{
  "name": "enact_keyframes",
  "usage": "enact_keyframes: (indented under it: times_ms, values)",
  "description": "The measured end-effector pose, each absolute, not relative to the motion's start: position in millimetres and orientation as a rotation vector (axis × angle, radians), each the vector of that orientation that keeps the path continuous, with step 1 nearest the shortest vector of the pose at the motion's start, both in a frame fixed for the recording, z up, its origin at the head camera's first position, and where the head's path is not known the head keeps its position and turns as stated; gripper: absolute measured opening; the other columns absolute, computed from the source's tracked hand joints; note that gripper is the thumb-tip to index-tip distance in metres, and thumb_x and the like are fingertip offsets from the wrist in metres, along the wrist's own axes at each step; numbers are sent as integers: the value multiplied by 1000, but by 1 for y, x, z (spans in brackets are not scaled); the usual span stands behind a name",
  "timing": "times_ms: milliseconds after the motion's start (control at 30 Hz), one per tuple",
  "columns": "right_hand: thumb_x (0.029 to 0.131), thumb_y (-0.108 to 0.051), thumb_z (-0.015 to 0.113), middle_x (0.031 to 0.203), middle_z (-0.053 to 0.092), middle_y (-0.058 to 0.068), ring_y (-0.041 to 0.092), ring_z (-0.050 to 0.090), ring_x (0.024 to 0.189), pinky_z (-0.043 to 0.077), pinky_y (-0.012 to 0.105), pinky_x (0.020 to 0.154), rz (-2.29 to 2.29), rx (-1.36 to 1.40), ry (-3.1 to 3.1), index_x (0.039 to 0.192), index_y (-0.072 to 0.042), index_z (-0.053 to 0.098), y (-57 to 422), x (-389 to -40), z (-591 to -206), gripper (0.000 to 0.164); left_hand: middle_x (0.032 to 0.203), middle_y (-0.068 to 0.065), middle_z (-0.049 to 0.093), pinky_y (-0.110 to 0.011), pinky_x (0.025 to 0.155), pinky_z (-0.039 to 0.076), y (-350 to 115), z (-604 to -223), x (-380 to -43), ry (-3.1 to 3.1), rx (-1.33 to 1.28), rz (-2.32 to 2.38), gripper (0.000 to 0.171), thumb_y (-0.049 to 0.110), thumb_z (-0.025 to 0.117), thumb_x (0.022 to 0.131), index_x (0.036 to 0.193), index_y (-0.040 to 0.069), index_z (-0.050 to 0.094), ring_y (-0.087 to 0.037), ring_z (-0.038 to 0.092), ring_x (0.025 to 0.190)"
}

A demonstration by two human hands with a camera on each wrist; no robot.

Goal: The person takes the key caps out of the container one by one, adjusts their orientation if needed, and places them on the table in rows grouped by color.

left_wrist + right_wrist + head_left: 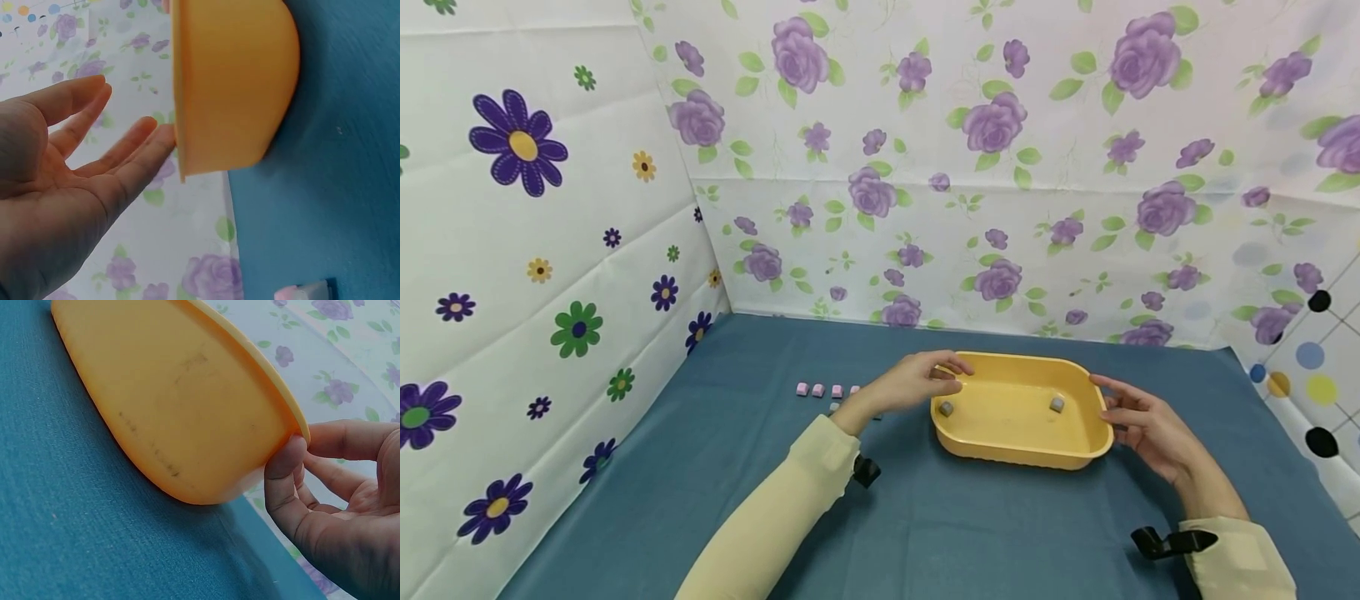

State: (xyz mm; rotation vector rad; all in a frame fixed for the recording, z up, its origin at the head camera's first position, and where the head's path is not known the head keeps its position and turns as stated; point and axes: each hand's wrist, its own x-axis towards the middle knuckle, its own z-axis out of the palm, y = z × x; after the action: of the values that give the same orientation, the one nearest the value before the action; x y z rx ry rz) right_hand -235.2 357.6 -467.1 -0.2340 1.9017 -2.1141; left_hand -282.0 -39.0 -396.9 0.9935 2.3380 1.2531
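Observation:
A yellow plastic tray sits on the cloth, with one small grey cube toward its right side and another grey cube near its left wall. My right hand pinches the tray's right rim; the right wrist view shows thumb and forefinger meeting at the edge of the tray. At the far left corner is my left hand, its fingers loosely extended. In the left wrist view, a fingertip of the left hand appears to touch the tray's rim, with nothing gripped.
Left of the tray lies a row of pink cubes, partly hidden by the left forearm. A grey cube shows just in front of them. Blue cloth covers the table; flowered sheets hang behind and at the left.

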Motion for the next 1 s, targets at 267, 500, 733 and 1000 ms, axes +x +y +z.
enact_keyframes:
  times_ms: [267, 500, 733, 1000]
  values:
    - [100, -1, 53, 108, 49, 8, 16, 63, 90, 57, 35, 75, -2116, -233, 1899, 156, -4, 22, 357, -235, -468, 64, 138, -5, 53, -35, 98, 48, -28, -394, -280, 2277, 958, 1167, 37, 29, 57, 101, 136, 16, 55, -25, 52, 126]
    - [100, -2, 54, 107, 50, 7, 15, 63, 90, 57, 35, 75, -2121, -240, 1902, 156, -5, 22, 357, -235, -468, 64, 143, -10, 45, -42, 84, 53, -20, -395, -278, 2133, 861, 1221, 35, 32, 54, 102, 136, 21, 53, -17, 56, 111]
    - [100, -1, 54, 108, 51, 7, 16, 63, 92, 57, 35, 75, -2120, -238, 1890, 156, -6, 22, 357, -236, -467, 65, 144, -14, 44, -31, 70, 46, -13, -394, -277, 2108, 850, 1206, 38, 31, 53, 103, 138, 16, 52, -16, 55, 106]
    - [100, -1, 53, 108, 50, 8, 16, 63, 90, 57, 34, 75, -2123, -232, 1894, 156, -5, 23, 357, -235, -467, 64, 143, -15, 47, -31, 80, 46, -6, -396, -274, 2119, 845, 1214, 38, 30, 52, 103, 137, 12, 53, -21, 52, 117]
